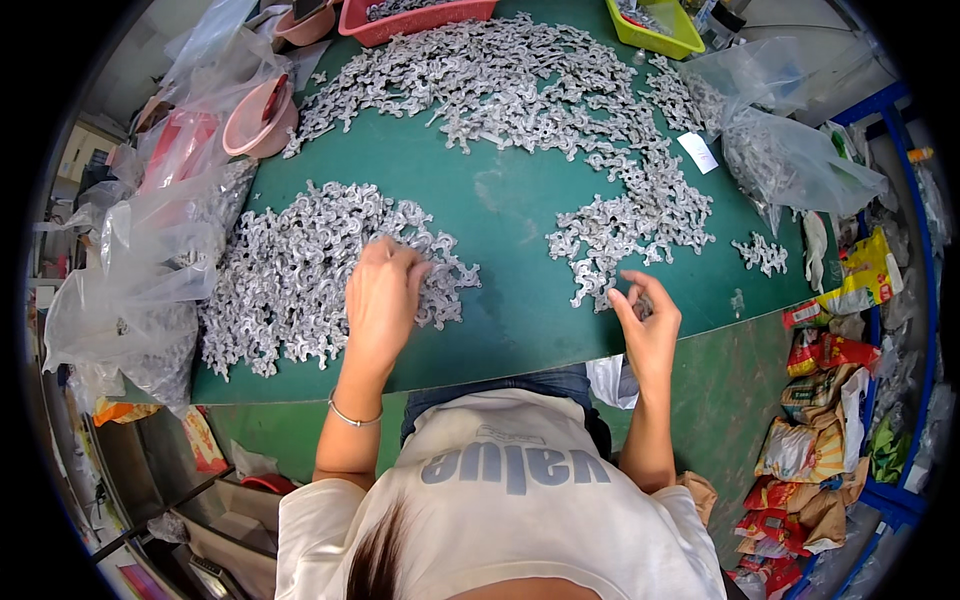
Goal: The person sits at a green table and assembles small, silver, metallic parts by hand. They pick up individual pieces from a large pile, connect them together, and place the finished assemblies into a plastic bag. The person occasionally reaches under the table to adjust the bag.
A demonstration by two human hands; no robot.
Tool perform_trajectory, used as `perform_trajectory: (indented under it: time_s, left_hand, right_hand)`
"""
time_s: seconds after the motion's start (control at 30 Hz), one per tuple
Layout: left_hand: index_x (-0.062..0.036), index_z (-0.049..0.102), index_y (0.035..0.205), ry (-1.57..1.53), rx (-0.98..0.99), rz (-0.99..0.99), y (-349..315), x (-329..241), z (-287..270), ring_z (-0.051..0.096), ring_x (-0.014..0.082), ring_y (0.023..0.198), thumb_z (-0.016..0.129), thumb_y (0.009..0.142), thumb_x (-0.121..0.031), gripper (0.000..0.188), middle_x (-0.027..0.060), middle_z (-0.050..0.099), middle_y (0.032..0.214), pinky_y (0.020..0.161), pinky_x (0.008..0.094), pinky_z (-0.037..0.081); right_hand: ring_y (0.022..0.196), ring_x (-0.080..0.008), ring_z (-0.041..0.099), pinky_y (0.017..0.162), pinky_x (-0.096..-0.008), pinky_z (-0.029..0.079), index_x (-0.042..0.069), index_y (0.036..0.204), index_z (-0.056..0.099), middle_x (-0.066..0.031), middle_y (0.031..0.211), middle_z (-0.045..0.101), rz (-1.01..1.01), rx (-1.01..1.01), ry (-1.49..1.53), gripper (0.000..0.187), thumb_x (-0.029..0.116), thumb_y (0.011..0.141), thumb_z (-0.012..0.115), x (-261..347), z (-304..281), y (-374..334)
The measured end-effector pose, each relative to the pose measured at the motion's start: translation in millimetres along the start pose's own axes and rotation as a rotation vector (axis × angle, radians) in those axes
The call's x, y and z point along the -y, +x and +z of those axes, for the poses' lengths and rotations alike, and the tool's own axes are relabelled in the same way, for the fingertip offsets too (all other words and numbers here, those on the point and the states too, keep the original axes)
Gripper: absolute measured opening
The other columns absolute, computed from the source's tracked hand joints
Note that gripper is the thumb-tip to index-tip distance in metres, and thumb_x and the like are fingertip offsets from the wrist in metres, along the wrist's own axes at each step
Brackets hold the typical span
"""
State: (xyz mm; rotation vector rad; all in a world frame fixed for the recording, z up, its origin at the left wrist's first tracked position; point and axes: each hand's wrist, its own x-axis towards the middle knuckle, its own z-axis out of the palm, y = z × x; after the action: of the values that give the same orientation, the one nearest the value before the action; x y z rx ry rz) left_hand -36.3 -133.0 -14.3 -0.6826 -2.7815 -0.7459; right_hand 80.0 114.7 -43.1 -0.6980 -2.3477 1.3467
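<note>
Small silver metal parts lie in heaps on a green table (500,210). My left hand (383,295) rests palm down on the right edge of the near left heap (290,275), fingers bent into the parts. My right hand (645,320) is raised at the lower tip of the right heap (625,225), fingers pinched on a small silver part (640,306). A long band of the same parts (500,85) curves across the far side of the table.
A red tray (415,15) and a yellow-green tray (655,28) stand at the far edge. Pink bowls (255,120) and clear plastic bags (150,260) crowd the left. A bag of parts (790,160) sits right. Snack wrappers (820,420) lie on the floor at right.
</note>
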Motion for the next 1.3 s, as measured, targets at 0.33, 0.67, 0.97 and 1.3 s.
perform_trajectory:
  time_s: [0.33,0.67,0.97,1.3]
  left_hand:
    - [-0.0003,0.058,0.088,-0.285,-0.108,0.027,-9.5,-22.6,20.6,0.051,0.0257,0.075,0.062,0.071,0.002,0.018,0.0118,0.051,0.079,0.067,0.0318,0.042]
    - [0.0005,0.058,0.098,-0.988,0.157,-0.091,-19.5,-80.2,42.3,0.057,0.015,0.08,0.066,0.068,0.004,0.031,0.0089,0.057,0.089,0.069,0.0253,0.049]
    - [0.0027,0.061,0.088,-1.018,0.009,0.017,-22.9,-87.6,30.8,0.059,0.0155,0.076,0.066,0.068,0.007,0.021,0.0106,0.06,0.09,0.065,0.0236,0.051]
    - [0.0054,0.059,0.093,-0.956,-0.022,0.099,-26.5,-93.5,11.4,0.06,0.0152,0.078,0.066,0.067,0.01,0.028,0.0133,0.06,0.091,0.069,0.0243,0.052]
  right_hand:
    - [0.062,-0.0274,0.056,0.053,-0.0365,0.041,0.005,0.079,0.058,-0.0103,0.074,0.055,-0.235,0.041,-0.472,0.014,0.015,0.073,0.065,-0.7,35.0,26.1]
    - [0.046,-0.0017,0.035,0.039,-0.0168,0.024,0.003,0.08,0.053,0.0042,0.056,0.044,0.248,0.083,0.725,0.013,0.014,0.083,0.059,23.3,27.6,-5.3]
    - [0.045,-0.0023,0.035,0.039,-0.0162,0.024,-0.002,0.099,0.052,-0.0019,0.064,0.049,0.222,0.185,0.957,0.019,0.01,0.085,0.055,54.3,12.2,-22.5]
    - [0.046,-0.0023,0.035,0.041,-0.0157,0.024,-0.002,0.104,0.052,-0.005,0.068,0.054,0.129,0.276,0.908,0.022,0.012,0.087,0.051,50.5,1.7,-28.2]
